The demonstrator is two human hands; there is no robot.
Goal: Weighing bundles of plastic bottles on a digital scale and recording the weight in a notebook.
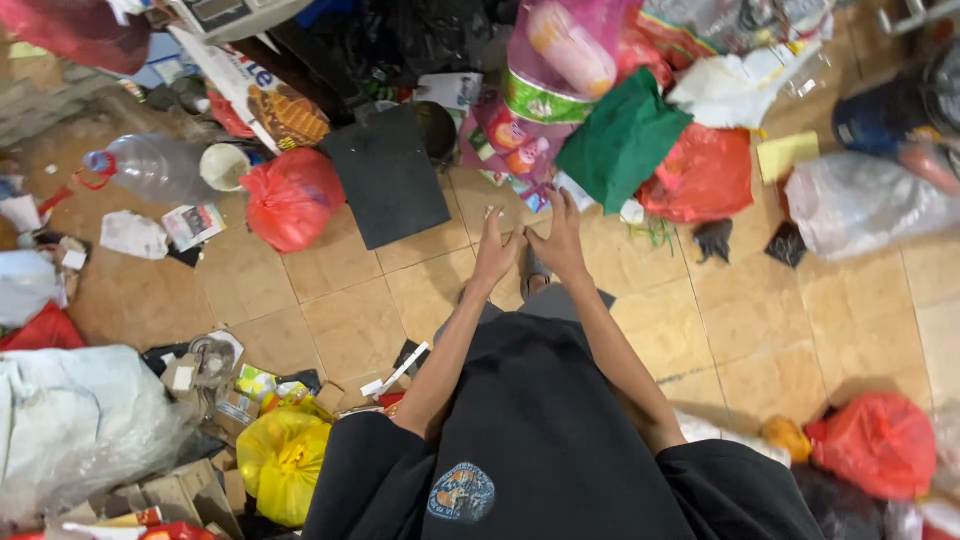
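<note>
1. Both arms are stretched forward and downward over the tiled floor [360, 320], with the two hands brought close together, fingertips almost meeting.
2. The left hand [495, 250] is seen with its fingers spread apart and nothing is clamped in its grip.
3. The right hand [560, 240] is likewise held with loose, parted fingers, and its grip is empty.
4. A green cloth [620, 140] is found just beyond the right hand, lying on the heap of rubbish; it is near the fingertips but not touched.
5. A pink printed bag [515, 140] is placed directly past both hands, beside the cloth.
6. A dark flat board [385, 175] is laid on the floor just past the left hand, and a red bag [292, 198] lies beside it, further to the left.
7. A yellow bag [282, 460] is seen near the left elbow, well apart from the hands.
</note>
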